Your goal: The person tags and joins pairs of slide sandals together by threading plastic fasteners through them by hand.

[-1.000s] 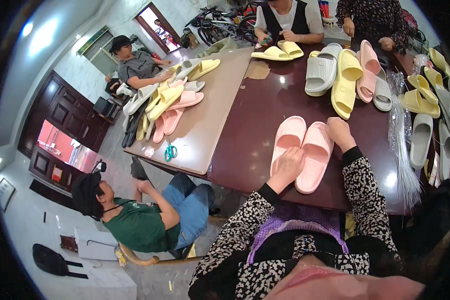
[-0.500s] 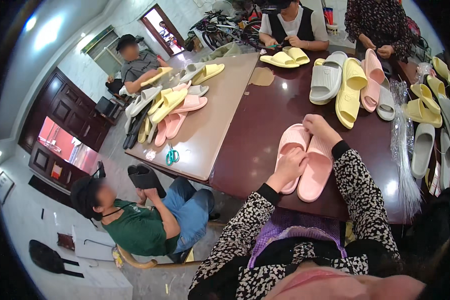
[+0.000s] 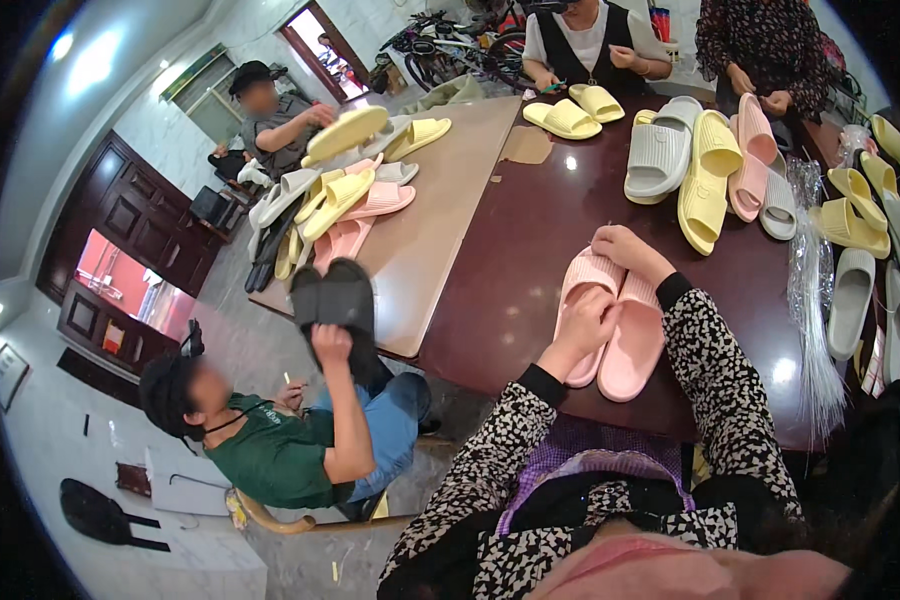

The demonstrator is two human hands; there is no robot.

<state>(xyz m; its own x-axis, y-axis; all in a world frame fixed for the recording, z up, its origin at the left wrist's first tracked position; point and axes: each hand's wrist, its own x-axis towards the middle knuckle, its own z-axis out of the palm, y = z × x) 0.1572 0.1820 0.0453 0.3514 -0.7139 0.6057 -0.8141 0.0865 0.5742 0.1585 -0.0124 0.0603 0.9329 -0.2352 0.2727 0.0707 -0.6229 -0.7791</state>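
Pink slippers sit side by side on your dark red table, just right of centre in the frame. You've got your left hand curled over the left one and your right hand bent in at the top of the pair, but honestly can't tell if either's gripping anything. Upper right you've got a grey slipper beside a yellow slipper.

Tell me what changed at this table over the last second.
The wearer's right hand moved left, from the outer edge of the pink slippers to over the gap between their far ends. The green-shirted co-worker raised dark slippers toward the table; the grey-shirted co-worker lifted a yellow slipper. The left hand stayed at the pink slippers, still side by side.
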